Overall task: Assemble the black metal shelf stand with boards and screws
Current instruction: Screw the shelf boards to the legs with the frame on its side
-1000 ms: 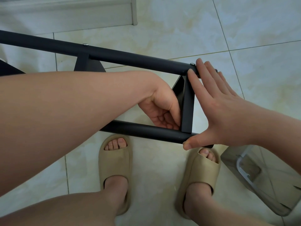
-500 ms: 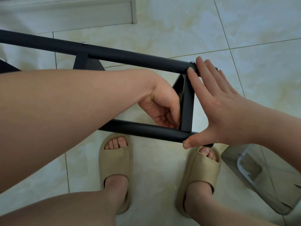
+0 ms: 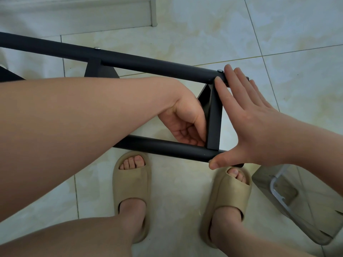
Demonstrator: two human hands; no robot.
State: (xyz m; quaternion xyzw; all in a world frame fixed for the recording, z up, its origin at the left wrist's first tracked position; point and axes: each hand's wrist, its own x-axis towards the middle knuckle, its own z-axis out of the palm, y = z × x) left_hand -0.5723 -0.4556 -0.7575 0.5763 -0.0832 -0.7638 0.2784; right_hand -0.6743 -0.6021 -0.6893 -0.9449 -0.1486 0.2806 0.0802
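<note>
The black metal shelf frame lies across my view above the tiled floor, with an upper tube and a lower tube joined by a flat cross bracket. My left hand reaches between the tubes; its thumb lies along the bracket's left face and its curled fingers pinch at the bracket's lower end. What lies inside the fingers is hidden. My right hand is spread flat over the frame's end, fingers on the upper tube, thumb pressing the lower tube. A silver screw head sits on the upper tube by my fingertips.
A second bracket and another screw head sit further left on the upper tube. My feet in beige slippers stand under the frame. A clear plastic container lies on the floor at the lower right. A white baseboard runs along the top.
</note>
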